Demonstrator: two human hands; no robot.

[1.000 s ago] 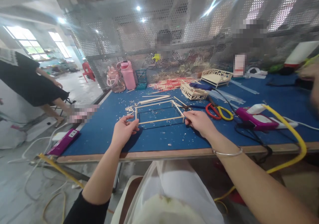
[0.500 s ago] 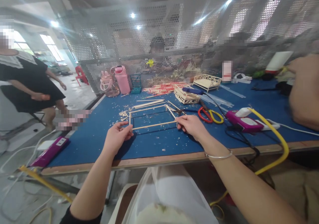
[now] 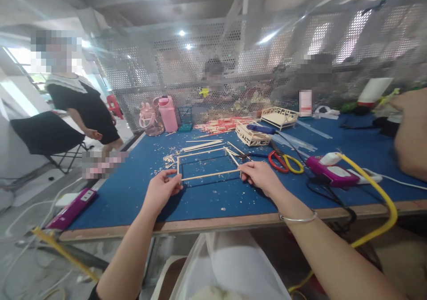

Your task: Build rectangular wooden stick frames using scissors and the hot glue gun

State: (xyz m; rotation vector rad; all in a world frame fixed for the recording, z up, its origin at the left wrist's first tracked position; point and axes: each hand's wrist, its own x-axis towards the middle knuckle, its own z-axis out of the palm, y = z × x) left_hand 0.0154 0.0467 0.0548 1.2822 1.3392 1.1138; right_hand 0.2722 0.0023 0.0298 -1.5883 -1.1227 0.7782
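Stick frame (image 3: 210, 175) is held left of the red-and-yellow scissors (image 3: 284, 159), left hand (image 3: 163, 188) and right hand (image 3: 259, 176) each pinching a near corner; uneven pull or twist between them could skew it or pop a joint

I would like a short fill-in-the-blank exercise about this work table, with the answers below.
1. The left hand and right hand together hold ____ corners of the wooden frame.
2. The bracelet is worn on the ____ arm.
3. The colour of the tabletop is ____.
4. Beside the red looped handle lies a ____ one.
Missing words: two; right; blue; yellow.
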